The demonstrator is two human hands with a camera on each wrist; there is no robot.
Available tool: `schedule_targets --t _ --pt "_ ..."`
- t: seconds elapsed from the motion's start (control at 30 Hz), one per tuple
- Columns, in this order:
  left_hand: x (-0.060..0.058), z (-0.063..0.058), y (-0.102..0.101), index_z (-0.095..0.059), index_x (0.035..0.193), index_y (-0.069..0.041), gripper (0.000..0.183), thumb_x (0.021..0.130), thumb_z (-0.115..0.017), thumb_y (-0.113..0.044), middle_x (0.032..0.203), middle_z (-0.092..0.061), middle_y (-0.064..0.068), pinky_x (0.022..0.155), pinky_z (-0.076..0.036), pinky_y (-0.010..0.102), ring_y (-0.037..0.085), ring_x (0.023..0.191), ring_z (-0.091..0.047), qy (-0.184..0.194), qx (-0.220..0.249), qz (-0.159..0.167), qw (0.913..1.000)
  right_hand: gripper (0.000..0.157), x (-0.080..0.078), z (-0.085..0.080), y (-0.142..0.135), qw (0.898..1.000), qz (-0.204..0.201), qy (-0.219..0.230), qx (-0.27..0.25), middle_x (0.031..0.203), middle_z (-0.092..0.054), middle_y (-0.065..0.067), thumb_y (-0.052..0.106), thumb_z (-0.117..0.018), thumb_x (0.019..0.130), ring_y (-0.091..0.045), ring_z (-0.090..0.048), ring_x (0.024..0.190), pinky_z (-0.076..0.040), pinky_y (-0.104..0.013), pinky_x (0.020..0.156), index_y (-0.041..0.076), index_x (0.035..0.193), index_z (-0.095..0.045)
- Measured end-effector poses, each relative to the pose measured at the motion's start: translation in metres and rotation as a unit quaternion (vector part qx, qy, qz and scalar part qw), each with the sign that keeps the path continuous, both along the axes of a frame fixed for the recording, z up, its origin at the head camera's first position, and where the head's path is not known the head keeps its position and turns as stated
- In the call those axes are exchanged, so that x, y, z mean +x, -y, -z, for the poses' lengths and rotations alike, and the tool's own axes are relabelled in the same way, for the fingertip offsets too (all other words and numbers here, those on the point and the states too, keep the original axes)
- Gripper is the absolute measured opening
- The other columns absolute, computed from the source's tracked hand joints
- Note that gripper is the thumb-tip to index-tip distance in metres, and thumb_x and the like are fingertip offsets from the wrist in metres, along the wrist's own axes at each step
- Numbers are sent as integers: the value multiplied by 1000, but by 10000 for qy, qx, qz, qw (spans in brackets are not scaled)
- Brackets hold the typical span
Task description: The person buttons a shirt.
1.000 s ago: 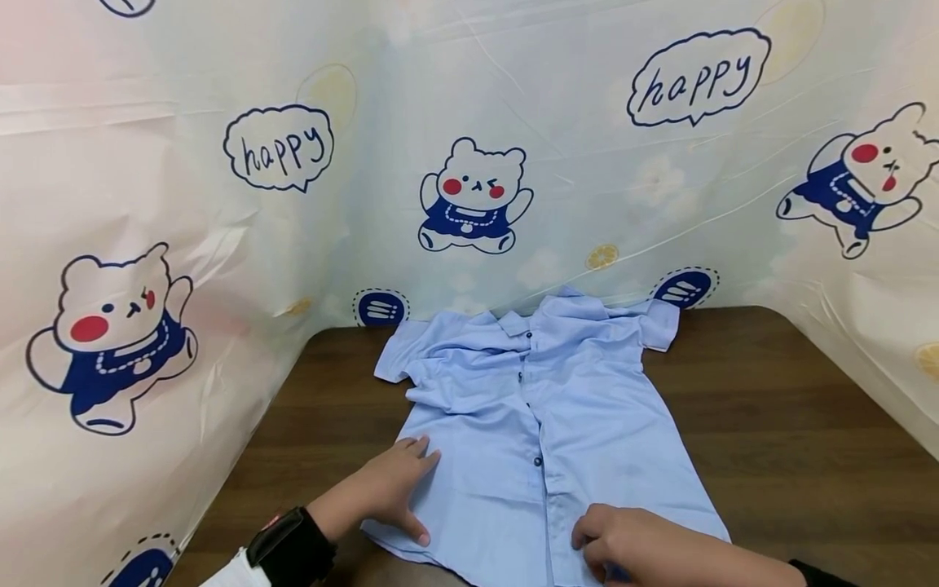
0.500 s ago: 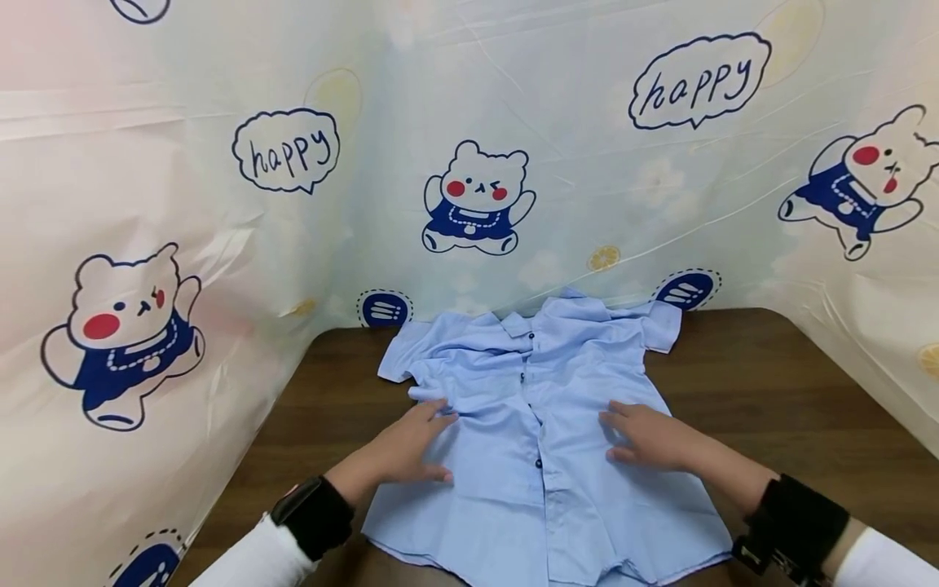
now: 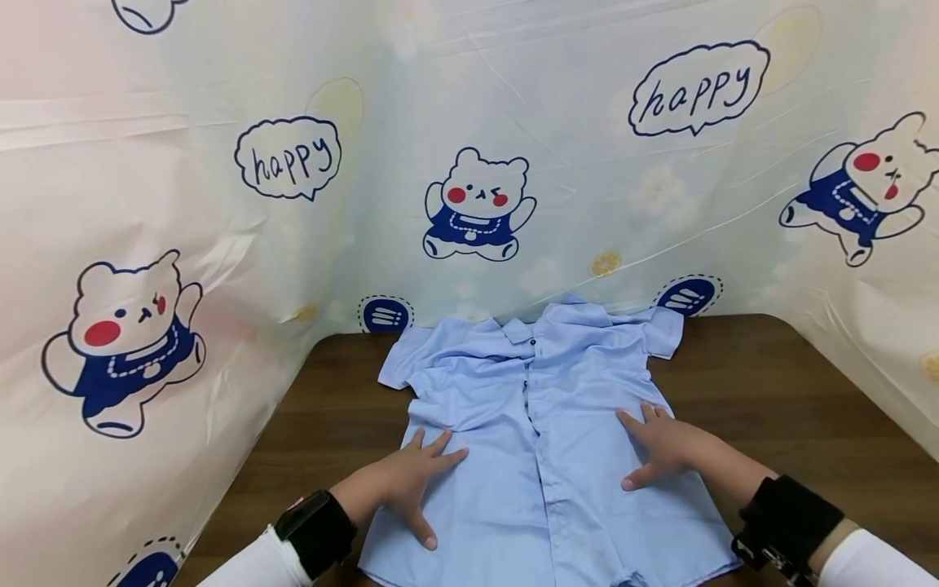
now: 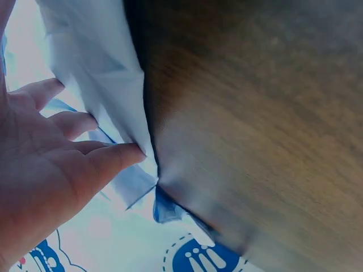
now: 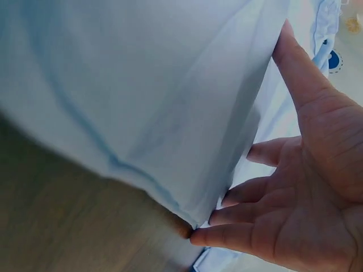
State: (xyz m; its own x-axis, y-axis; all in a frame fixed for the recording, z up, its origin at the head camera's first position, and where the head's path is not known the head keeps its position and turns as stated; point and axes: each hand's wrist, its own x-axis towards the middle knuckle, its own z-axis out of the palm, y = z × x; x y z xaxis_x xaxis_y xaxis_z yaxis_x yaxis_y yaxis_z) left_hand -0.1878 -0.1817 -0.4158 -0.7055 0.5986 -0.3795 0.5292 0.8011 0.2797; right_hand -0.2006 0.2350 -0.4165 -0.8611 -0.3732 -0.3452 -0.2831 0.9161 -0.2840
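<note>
A light blue short-sleeved button-up shirt (image 3: 506,481) lies front up, its collar toward the far edge. Creases run across the chest and the hem is nearest the person. On its left half, my left hand (image 3: 403,481) rests with fingers spread. My right hand (image 3: 663,448) lies on the right half, thumb and fingers apart, close to the side seam. In the left wrist view, the left fingertips (image 4: 133,153) meet the cloth by the shirt's side edge. The right wrist view has the right fingertips (image 5: 201,235) against the fabric near its edge.
A dark brown wooden table (image 3: 770,391) bears the shirt. Around its back and sides hangs a pale curtain (image 3: 572,204) printed with bears and the word "happy". Black bands (image 3: 317,534) with devices sit on both wrists, below white sleeves.
My right hand has gone from the lower front near the hem up to the shirt's right side, its fingers opening out. The left hand rose slightly, then came back down. Creases at mid-shirt look flatter.
</note>
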Motion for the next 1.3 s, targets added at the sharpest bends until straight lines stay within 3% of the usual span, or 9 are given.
schedule_targets --t 0.3,0.47,0.53,0.63,0.73,0.83,0.97,1.1,1.3 --pt "18 -7 -1 -36 152 -21 116 55 -88 -60 157 -23 22 102 -32 65 58 137 -14 -78 77 26 9999 113 2 -2 -2 9999 71 -48 74 143 -21 -47 59 -81 68 -65 -17 132 -29 -73 96 -6 147 -32" --pt "16 -11 -2 -42 149 -17 104 63 -86 -55 154 -29 24 104 -32 62 56 137 -20 -89 5 93 9999 113 1 -4 -2 9999 71 37 68 144 -21 -46 60 -80 68 -63 -18 133 -29 -73 97 -5 148 -33" --pt "9 -14 -2 -50 142 -11 88 71 -83 -51 148 -41 22 104 -36 55 47 135 -34 -217 69 290 9993 108 -2 -5 -3 10000 -71 36 60 143 -28 -44 60 -78 70 -61 -24 132 -30 -71 98 -6 145 -37" --pt "-9 -21 -2 -65 123 -3 56 81 -79 -37 124 -63 16 95 -46 41 30 114 -58 -734 514 561 9944 84 -13 -10 -4 9981 -485 -369 -123 129 -51 -34 53 -76 78 -50 -47 122 -39 -62 97 -8 131 -53" --pt "-32 -27 -5 -72 106 1 30 82 -79 -17 99 -71 9 80 -51 34 20 89 -64 -1414 1121 589 9818 47 -27 -14 -4 9874 -1025 -1094 -512 107 -66 -19 32 -75 86 -36 -61 103 -49 -51 89 -7 112 -66" --pt "-53 -28 -12 -74 101 0 23 80 -78 -6 96 -72 8 79 -52 35 21 87 -65 -1751 1353 366 9745 25 -41 -15 -1 9757 -1366 -1503 -828 97 -67 -10 13 -76 84 -29 -63 93 -52 -45 83 -3 103 -70" --pt "-71 -22 -22 -73 104 -2 27 80 -80 -13 101 -71 8 88 -50 39 24 98 -64 -1682 900 -127 9816 25 -54 -10 3 9782 -1355 -1379 -763 92 -63 -4 8 -78 80 -20 -58 84 -51 -40 78 0 101 -69" --pt "-79 -14 -25 -71 109 -1 41 76 -85 -23 103 -67 9 91 -48 40 26 101 -61 -1443 332 -595 9872 34 -62 -5 3 9852 -1128 -1142 -599 94 -60 -5 11 -80 79 -17 -52 83 -49 -40 79 -2 107 -67" --pt "-86 -2 -20 -69 95 -6 38 71 -89 -28 87 -60 1 80 -47 36 17 84 -56 -1106 393 -1019 9878 25 -63 -5 3 9917 -765 -601 -842 87 -59 -1 9 -79 80 -18 -52 79 -49 -38 77 2 100 -67"
